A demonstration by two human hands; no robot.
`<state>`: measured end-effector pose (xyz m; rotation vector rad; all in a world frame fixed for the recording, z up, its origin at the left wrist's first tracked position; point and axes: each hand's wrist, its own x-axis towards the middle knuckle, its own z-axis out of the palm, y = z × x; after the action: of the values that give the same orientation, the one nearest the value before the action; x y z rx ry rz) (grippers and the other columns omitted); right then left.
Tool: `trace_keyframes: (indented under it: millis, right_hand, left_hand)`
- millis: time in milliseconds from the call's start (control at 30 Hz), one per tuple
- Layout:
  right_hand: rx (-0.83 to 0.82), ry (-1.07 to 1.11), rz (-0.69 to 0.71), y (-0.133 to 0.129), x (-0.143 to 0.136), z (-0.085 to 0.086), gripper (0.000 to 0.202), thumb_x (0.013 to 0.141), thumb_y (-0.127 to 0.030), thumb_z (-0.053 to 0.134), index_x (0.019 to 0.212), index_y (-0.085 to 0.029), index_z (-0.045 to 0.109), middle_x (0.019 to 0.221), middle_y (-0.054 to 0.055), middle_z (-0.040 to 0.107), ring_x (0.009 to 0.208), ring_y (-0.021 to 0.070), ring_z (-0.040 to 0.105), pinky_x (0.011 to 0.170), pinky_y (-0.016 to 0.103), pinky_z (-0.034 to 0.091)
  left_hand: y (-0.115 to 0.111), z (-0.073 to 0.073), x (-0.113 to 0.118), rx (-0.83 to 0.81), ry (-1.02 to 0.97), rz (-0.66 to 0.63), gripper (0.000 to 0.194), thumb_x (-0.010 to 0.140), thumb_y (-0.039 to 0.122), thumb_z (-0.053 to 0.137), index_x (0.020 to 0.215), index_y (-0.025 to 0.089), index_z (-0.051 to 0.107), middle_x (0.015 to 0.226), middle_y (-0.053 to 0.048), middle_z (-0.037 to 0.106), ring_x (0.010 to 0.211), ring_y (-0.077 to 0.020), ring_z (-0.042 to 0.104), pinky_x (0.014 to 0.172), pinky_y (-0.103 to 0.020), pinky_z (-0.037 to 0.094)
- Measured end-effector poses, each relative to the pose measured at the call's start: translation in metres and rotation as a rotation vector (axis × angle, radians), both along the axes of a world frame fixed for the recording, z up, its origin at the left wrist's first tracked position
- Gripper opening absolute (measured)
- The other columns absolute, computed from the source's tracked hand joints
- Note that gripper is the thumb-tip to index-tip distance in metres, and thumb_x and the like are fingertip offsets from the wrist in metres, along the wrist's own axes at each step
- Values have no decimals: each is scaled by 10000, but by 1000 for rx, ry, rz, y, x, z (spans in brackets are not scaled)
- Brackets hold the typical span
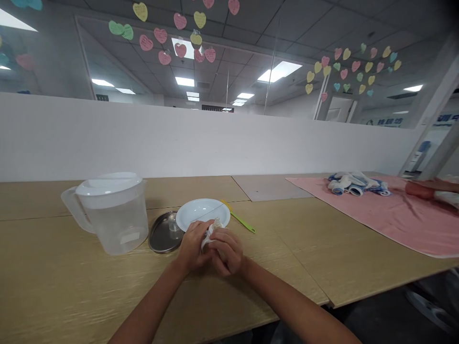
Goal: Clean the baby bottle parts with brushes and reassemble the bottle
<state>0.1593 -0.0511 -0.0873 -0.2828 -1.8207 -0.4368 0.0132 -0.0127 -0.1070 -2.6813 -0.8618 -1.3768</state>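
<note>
Both hands meet over the table in front of the white bowl. My left hand (pixel 194 246) is closed around the left side of a baby bottle (pixel 207 240), whose white collar and clear nipple poke up between the fingers. My right hand (pixel 226 249) wraps its curled fingers round the collar from the right. Most of the bottle's body is hidden by the hands. Just behind them sits the white bowl (pixel 201 209). A round metal tray (pixel 158 239) lies to the left, with a clear cap (pixel 174 228) on it.
On the left stands a lidded plastic pitcher (pixel 124 220) of clear liquid. A yellow-green brush (pixel 244 222) lies right of the bowl. Farther right, a pink cloth (pixel 387 215) carries bundled white-and-blue fabric (pixel 355 184). Another person's arm (pixel 433 186) shows at the right edge. A white partition (pixel 215 143) runs behind.
</note>
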Motion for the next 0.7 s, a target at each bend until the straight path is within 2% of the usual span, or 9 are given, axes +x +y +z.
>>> trace_keyframes:
  millis: [67, 133, 200, 300, 400, 500, 600, 700]
  right_hand:
    - [-82, 171, -42, 1, 1, -1, 287, 737, -103, 460, 1000, -209, 504, 857, 66, 581, 819, 193, 573, 717, 369, 490]
    - [-235, 335, -85, 4, 2, -3, 264, 785, -130, 443, 1033, -212, 483, 900, 70, 559, 860, 193, 556, 761, 386, 473]
    - [-385, 395, -102, 6, 1, -6, 228, 823, -164, 423, 1041, -212, 470, 930, 69, 543, 896, 189, 542, 796, 383, 456]
    - [-472, 387, -89, 8, -1, -9, 164, 843, -196, 420, 998, -218, 471, 908, 48, 531, 877, 173, 533, 790, 357, 447]
    - [-453, 410, -89, 6, -3, -11, 136, 841, -202, 429, 969, -218, 474, 875, 38, 519, 832, 165, 524, 765, 350, 444]
    - [-399, 409, -102, 3, -2, -10, 131, 833, -180, 429, 951, -214, 478, 851, 35, 509, 808, 164, 516, 737, 346, 443]
    - [-318, 365, -106, 0, -2, -7, 154, 817, -150, 429, 949, -210, 483, 831, 32, 507, 782, 161, 516, 689, 324, 443]
    - [-264, 333, -102, -1, -1, -5, 169, 805, -142, 435, 950, -209, 488, 829, 31, 511, 770, 159, 519, 672, 313, 442]
  left_hand:
    - [-2, 4, 1, 14, 1, 1, 505, 745, 383, 475, 1195, 156, 441, 954, -97, 600, 849, -243, 536, 773, -396, 424]
    - [-4, 6, 2, 34, -3, 6, 498, 751, 367, 496, 1196, 151, 441, 948, -97, 603, 835, -235, 534, 759, -383, 425]
    - [-5, 7, 2, 51, -2, 5, 502, 745, 355, 512, 1197, 149, 439, 953, -95, 604, 826, -230, 535, 753, -377, 429]
    - [-5, 7, 3, 48, 2, 20, 548, 737, 352, 520, 1231, 148, 401, 953, -94, 597, 837, -230, 542, 760, -382, 439]
    - [-4, 3, 2, 29, -40, 68, 598, 719, 376, 539, 1237, 134, 366, 932, -96, 583, 849, -235, 555, 757, -386, 457]
    - [-3, 0, 2, 38, -78, 97, 527, 697, 407, 542, 1138, 144, 422, 936, -98, 573, 855, -243, 568, 735, -385, 471]
    - [-3, 1, 2, 41, -69, 82, 433, 704, 405, 535, 1049, 155, 458, 931, -98, 579, 842, -238, 570, 725, -379, 473]
    - [-5, 4, 1, 2, -48, 61, 434, 717, 399, 531, 1069, 158, 449, 948, -103, 587, 861, -238, 566, 748, -381, 467]
